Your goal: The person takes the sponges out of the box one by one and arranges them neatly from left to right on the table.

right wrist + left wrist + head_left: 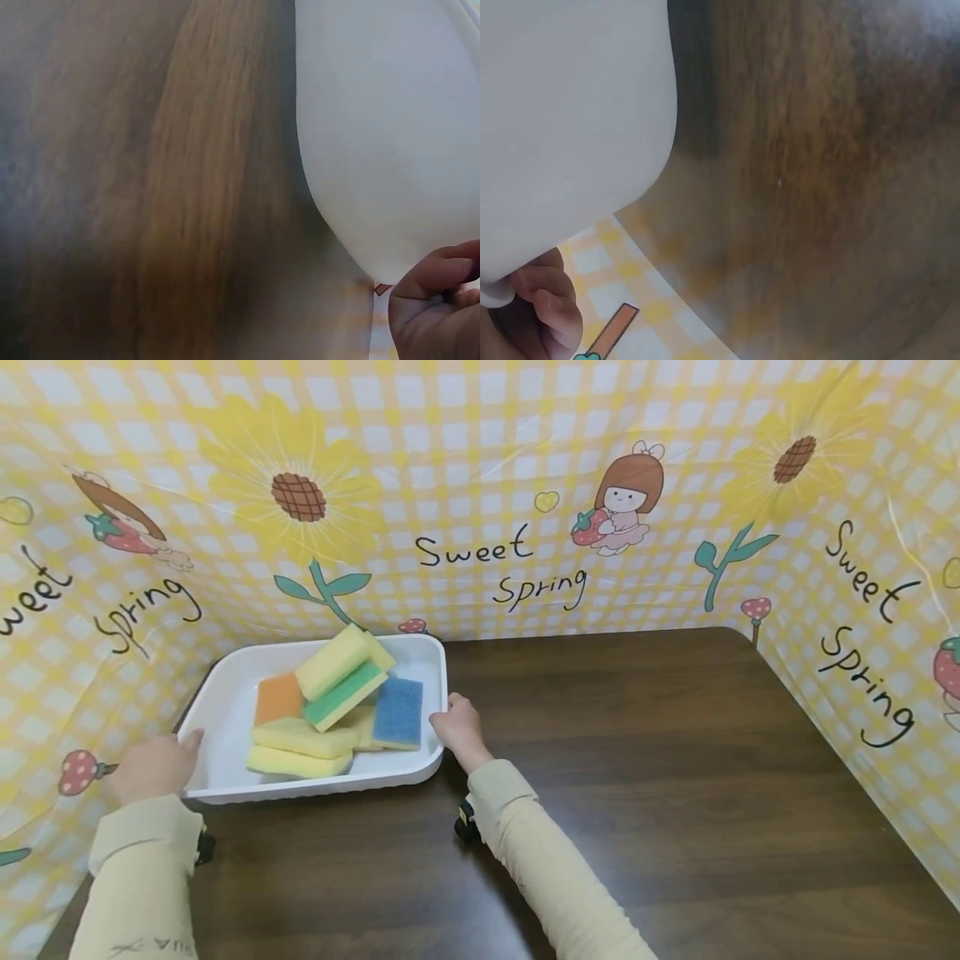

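A white rectangular tray (442,672) is at the back left of the table, with a loose pile of sponges in it. At its left end my left hand (153,767) grips the rim, thumb over the inner side. The right hand (459,729) pinches the opposite rim. Both wrist views show the tray's outer wall, with curled fingers (551,300) at its edge. Inside, a blue-faced sponge (397,712) lies to the right and an orange sponge (277,698) to the left. Between them a green-and-yellow sponge (347,696) leans at a slant, with yellow sponges (303,737) stacked in front.
Dark wooden table (660,777) extends to the right and in front of the tray. A yellow-checked printed sheet (480,460) stands as a wall behind and along both sides, close to the tray's back and the left hand.
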Demonstrator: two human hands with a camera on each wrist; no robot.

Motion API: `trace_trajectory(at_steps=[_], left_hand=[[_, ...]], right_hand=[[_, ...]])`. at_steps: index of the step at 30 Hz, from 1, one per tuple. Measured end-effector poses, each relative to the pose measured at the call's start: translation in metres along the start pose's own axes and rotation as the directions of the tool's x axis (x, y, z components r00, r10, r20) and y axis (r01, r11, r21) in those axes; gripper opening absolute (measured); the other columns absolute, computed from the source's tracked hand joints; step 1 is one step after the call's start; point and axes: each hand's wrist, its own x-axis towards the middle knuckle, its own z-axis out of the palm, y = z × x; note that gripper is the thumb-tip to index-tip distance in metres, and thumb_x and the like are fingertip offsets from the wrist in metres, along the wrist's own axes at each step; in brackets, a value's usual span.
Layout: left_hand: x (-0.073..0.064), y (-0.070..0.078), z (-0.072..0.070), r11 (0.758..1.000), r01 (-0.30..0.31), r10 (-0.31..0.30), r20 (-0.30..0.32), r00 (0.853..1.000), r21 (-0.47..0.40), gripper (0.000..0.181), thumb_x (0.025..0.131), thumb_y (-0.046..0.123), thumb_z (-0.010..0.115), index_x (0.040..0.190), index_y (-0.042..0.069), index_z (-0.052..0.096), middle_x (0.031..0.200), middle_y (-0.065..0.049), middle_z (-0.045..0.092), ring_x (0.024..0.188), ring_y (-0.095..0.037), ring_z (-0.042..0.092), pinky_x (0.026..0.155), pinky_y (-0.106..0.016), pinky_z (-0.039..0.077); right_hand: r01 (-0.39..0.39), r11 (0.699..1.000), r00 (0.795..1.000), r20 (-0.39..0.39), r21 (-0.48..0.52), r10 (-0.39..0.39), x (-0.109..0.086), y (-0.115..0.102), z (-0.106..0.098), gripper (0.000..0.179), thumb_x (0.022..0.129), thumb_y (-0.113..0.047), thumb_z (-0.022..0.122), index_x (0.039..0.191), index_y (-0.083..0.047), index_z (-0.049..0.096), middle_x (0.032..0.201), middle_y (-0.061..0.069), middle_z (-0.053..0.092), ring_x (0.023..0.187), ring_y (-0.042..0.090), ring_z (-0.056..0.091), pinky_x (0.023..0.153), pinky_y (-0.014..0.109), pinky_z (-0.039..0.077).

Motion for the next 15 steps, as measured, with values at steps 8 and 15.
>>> trace_trajectory(at_steps=[8, 15], left_hand=[[-0.007, 0.007, 0.005, 0.996, -0.077, 0.076, -0.03, 0.997, -0.04, 0.075, 0.1, 0.048, 0.02, 0.12, -0.02, 0.045, 0.116, -0.045, 0.048, 0.095, -0.061, 0.05, 0.069, -0.058, 0.045], [-0.017, 0.014, 0.01, 0.992, -0.124, 0.121, -0.096, 0.988, -0.031, 0.068, 0.101, 0.04, 0.025, 0.111, -0.022, 0.051, 0.109, -0.045, 0.053, 0.091, -0.061, 0.053, 0.069, -0.059, 0.044]], right_hand=[[0.011, 0.999, 1.0, 0.006, 0.032, -0.011, 0.0, 0.01, -0.011, 0.021, 0.086, -0.007, 0.055, 0.104, 0.004, 0.059, 0.102, 0.021, 0.065, 0.081, 0.023, 0.06, 0.071, 0.035, 0.054], [0.025, 0.999, 1.0, 0.011, 0.024, -0.025, -0.002, 0.018, -0.021, 0.019, 0.084, -0.006, 0.055, 0.099, 0.004, 0.058, 0.1, 0.022, 0.065, 0.078, 0.022, 0.058, 0.069, 0.034, 0.052]])
